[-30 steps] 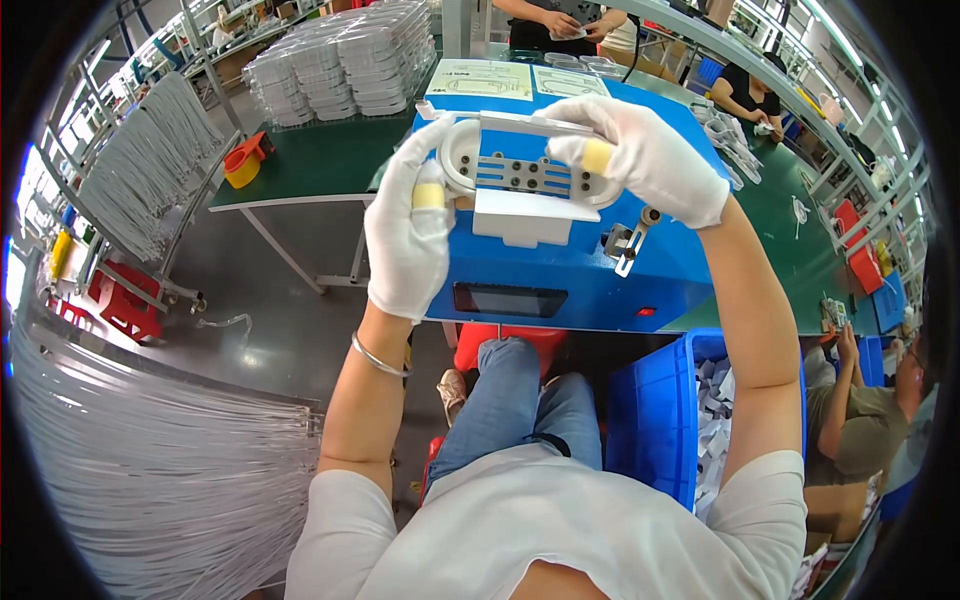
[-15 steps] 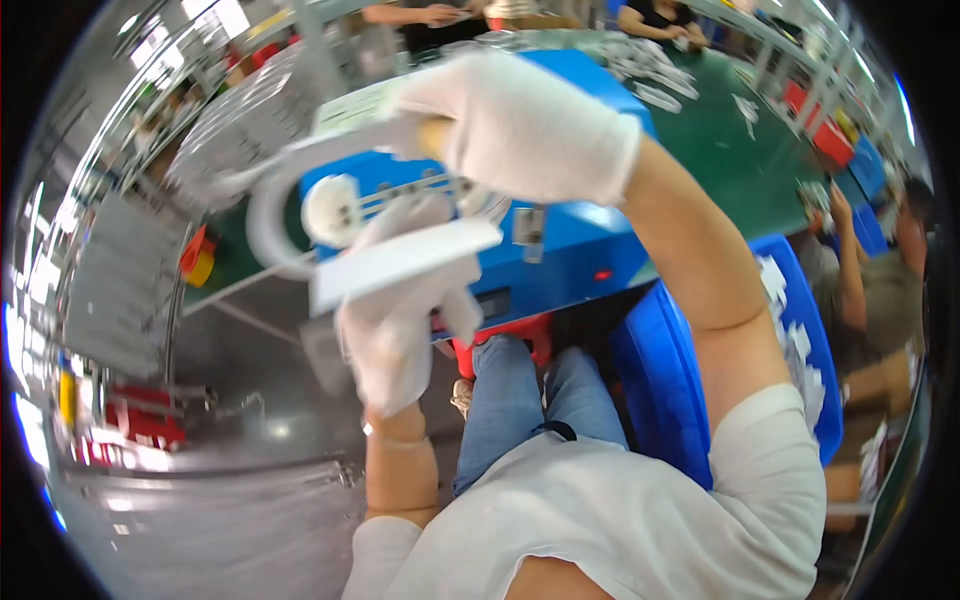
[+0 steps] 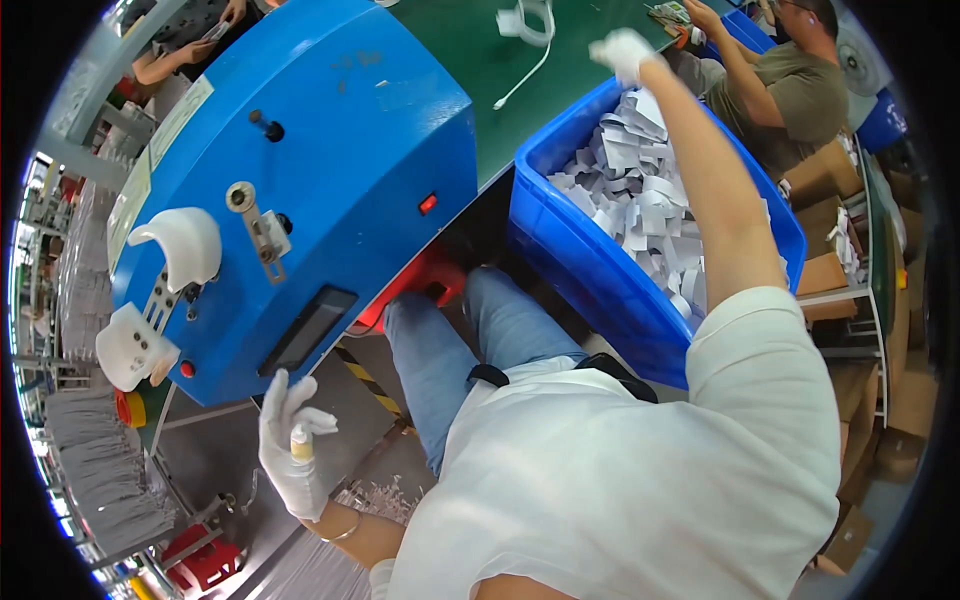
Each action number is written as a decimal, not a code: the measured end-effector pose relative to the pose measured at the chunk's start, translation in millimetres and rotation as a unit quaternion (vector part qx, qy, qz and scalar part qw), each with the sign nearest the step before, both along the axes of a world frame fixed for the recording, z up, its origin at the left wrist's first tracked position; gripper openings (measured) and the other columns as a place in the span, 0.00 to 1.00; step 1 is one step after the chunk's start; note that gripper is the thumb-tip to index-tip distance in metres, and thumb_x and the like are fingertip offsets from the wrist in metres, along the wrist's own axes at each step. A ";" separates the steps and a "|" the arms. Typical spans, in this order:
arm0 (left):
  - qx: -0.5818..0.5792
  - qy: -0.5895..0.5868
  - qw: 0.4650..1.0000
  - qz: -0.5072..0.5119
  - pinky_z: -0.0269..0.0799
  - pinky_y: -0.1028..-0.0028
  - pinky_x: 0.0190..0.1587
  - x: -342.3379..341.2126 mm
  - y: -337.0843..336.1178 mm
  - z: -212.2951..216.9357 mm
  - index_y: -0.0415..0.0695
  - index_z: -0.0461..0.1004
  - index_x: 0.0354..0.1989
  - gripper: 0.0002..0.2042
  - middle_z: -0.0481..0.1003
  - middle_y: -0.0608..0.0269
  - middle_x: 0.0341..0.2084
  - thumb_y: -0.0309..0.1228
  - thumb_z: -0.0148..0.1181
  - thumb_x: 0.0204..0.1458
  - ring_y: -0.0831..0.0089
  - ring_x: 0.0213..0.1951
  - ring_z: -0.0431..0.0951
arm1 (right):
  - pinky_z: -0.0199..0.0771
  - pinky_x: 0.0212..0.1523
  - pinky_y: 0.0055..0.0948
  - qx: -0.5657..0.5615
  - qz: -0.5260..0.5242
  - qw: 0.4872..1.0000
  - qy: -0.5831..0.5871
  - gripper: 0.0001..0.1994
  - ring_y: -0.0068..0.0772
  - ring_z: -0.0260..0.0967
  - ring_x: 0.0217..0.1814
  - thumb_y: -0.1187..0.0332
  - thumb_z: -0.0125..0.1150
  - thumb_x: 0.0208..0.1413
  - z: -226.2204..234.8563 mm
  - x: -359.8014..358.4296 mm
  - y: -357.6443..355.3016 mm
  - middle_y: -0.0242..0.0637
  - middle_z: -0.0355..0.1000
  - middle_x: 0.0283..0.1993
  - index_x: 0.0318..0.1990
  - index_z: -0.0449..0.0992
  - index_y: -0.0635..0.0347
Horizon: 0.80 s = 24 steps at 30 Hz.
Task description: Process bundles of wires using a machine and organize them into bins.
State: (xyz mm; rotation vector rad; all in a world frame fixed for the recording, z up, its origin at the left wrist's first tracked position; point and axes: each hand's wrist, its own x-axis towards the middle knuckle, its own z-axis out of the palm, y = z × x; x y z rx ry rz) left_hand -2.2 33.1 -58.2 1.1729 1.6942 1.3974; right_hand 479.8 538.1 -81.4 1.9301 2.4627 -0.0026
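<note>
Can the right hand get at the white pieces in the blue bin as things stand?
Probably yes. The right hand is stretched out over the far end of the blue bin, which is open-topped, and nothing covers the white pieces heaped inside.

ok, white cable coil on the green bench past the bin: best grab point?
Judging by its pose, the white cable coil lies flat on the green bench with its tail trailing toward the blue bin. Pinch the bundled loop from above; the right hand is nearest.

Count, relative to the blue machine (image 3: 330, 150)

One blue bin (image 3: 600, 280) right of it; two white curved pads (image 3: 180, 245) on its left end; two gloved hands.
</note>
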 end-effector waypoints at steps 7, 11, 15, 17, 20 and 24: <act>-0.127 -0.036 0.991 0.008 0.73 0.77 0.35 -4.5 -11.1 -13.2 0.33 0.63 0.58 0.35 0.73 0.48 0.44 0.49 0.61 0.50 0.75 0.32 0.75 | 0.71 0.47 0.34 -0.163 0.016 0.945 0.284 0.19 0.44 0.73 0.44 0.67 0.59 0.43 -163.3 -34.1 -178.8 0.48 0.74 0.43 0.47 0.75 0.59; -0.117 -0.032 0.992 -0.026 0.73 0.76 0.37 8.5 11.1 -4.9 0.34 0.64 0.57 0.31 0.73 0.49 0.44 0.45 0.60 0.52 0.74 0.32 0.75 | 0.71 0.45 0.33 -0.112 -0.040 0.956 0.269 0.18 0.40 0.73 0.42 0.67 0.59 0.45 -164.7 -37.7 -181.9 0.46 0.74 0.41 0.46 0.75 0.62; -0.069 -0.018 0.996 -0.046 0.72 0.77 0.34 22.6 25.9 4.0 0.34 0.67 0.54 0.32 0.76 0.50 0.40 0.50 0.60 0.50 0.75 0.29 0.76 | 0.73 0.43 0.29 -0.072 -0.132 0.799 0.583 0.14 0.31 0.73 0.43 0.70 0.52 0.54 -104.7 -3.4 -160.8 0.37 0.73 0.41 0.48 0.72 0.63; -0.051 -0.026 0.996 -0.061 0.72 0.76 0.35 26.6 32.1 8.2 0.34 0.68 0.53 0.29 0.76 0.51 0.40 0.47 0.59 0.52 0.74 0.29 0.76 | 0.73 0.45 0.32 -0.115 -0.160 0.680 0.706 0.15 0.31 0.72 0.44 0.70 0.50 0.58 -60.8 -13.7 -165.7 0.37 0.71 0.46 0.52 0.68 0.63; -0.025 -0.047 0.994 -0.092 0.73 0.76 0.38 37.5 44.2 20.8 0.34 0.70 0.51 0.22 0.77 0.52 0.39 0.40 0.58 0.54 0.74 0.31 0.76 | 0.73 0.45 0.31 -0.154 -0.092 0.646 0.742 0.15 0.31 0.72 0.45 0.72 0.50 0.57 -10.6 -46.3 -185.3 0.37 0.71 0.46 0.52 0.68 0.64; 0.082 -0.008 0.989 -0.119 0.73 0.76 0.40 63.7 76.8 33.5 0.35 0.75 0.46 0.13 0.78 0.57 0.37 0.23 0.60 0.52 0.75 0.35 0.77 | 0.75 0.41 0.26 -0.259 0.040 0.599 0.756 0.14 0.26 0.73 0.39 0.71 0.54 0.52 35.4 -117.3 -229.5 0.36 0.73 0.42 0.46 0.72 0.65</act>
